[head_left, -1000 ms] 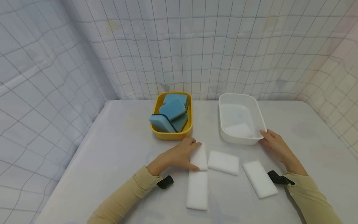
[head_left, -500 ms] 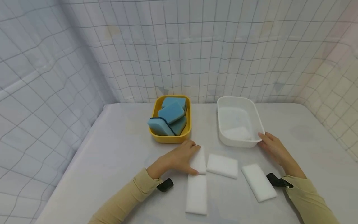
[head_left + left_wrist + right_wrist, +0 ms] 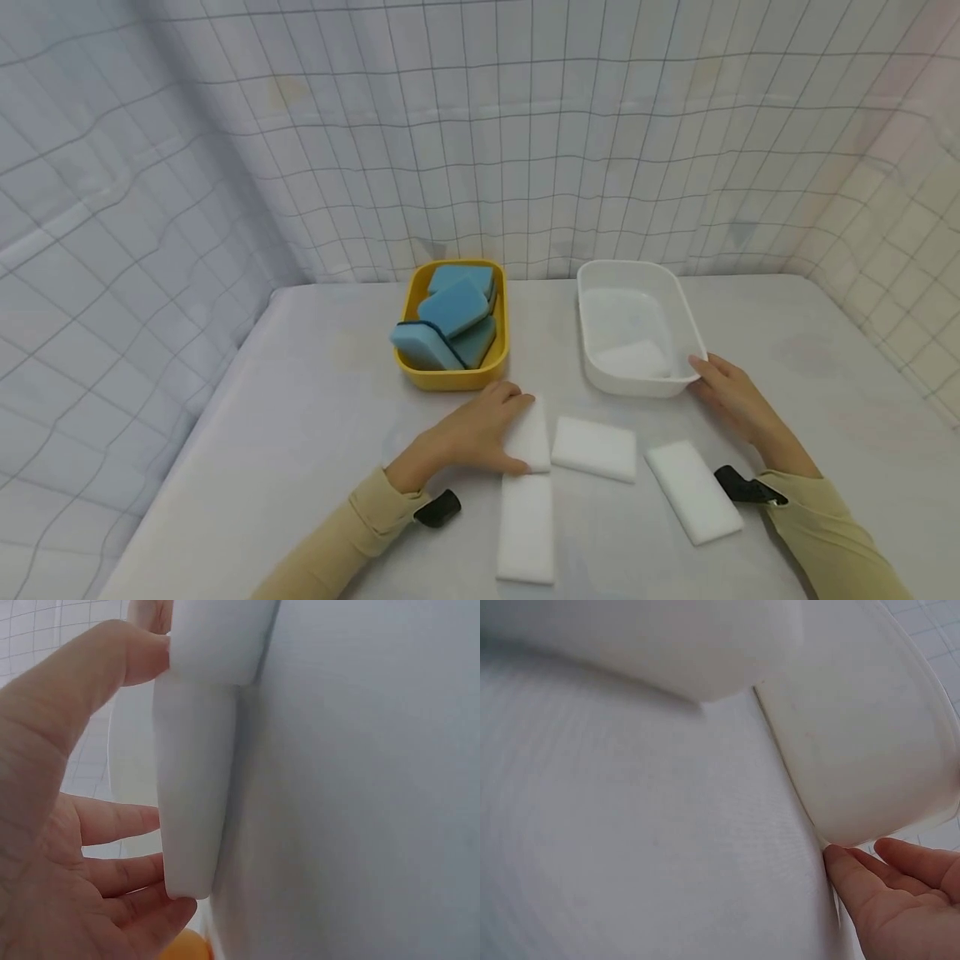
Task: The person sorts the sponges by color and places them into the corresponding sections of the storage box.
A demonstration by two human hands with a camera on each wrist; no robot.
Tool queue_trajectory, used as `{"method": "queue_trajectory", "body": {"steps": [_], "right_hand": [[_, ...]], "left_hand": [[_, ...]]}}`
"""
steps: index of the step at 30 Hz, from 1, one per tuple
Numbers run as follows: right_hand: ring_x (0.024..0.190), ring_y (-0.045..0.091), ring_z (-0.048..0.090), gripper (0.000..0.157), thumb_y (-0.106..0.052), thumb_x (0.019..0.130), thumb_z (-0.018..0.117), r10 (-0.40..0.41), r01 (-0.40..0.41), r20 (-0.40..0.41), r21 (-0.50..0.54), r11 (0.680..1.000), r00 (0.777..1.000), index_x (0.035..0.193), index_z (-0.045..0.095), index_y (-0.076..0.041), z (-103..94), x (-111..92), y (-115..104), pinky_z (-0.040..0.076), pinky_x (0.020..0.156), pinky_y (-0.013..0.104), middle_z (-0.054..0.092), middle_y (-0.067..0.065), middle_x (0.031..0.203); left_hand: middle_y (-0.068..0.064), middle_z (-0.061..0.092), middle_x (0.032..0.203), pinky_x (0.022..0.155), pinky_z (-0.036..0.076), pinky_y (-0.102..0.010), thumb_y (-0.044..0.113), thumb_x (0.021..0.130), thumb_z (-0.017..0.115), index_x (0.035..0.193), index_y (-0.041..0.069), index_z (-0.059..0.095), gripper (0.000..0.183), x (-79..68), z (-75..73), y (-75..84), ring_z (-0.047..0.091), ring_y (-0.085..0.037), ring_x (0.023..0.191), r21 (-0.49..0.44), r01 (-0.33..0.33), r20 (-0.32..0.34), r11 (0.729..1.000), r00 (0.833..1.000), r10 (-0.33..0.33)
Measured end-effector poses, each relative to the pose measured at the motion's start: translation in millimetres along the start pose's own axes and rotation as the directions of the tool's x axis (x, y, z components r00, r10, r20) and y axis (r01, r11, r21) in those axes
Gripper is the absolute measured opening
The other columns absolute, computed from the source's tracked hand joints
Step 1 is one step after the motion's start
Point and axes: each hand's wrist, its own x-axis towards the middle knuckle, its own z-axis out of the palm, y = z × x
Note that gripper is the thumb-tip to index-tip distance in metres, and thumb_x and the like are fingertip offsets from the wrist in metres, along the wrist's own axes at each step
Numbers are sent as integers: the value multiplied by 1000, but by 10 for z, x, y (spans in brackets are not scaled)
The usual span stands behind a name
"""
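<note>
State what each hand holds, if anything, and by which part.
Right hand: the tub, by its near right corner. Left hand spans a block, fingers by its far end, thumb by its near end; whether it grips is unclear.

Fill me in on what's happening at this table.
A person's left hand spans a white sponge on the table, its fingers touching it. The right hand holds the near right corner of a white tub. Three more sponges lie nearby, and another white piece is inside that tub. Blue sponges sit in a yellow tub.
</note>
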Motion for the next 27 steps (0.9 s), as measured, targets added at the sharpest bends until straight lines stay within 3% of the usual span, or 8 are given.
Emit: {"method": "queue_trajectory", "body": {"steps": [16, 27], "right_hand": [[142, 42, 12, 77, -48, 99, 32, 1, -1, -24, 11, 1000, 1000, 148, 8, 6, 5, 3, 37, 17, 113, 52, 7, 26, 155], [142, 41, 12, 75, -47, 100, 32, -7, 7, -20, -1, 1000, 1000, 148, 9, 6, 1, 4, 13, 22, 113, 46, 8, 25, 156]], "left_hand": [[-7, 43, 133, 98, 44, -31, 49, 76, 71, 142, 12, 38, 82, 89, -155, 33, 43, -16, 117, -75, -25, -34, 997, 999, 23], [-6, 40, 139, 102, 42, -32, 52, 76, 70, 144, 14, 35, 86, 250, -237, 97, 41, -16, 121, -87, -42, -58, 995, 998, 37]]}}
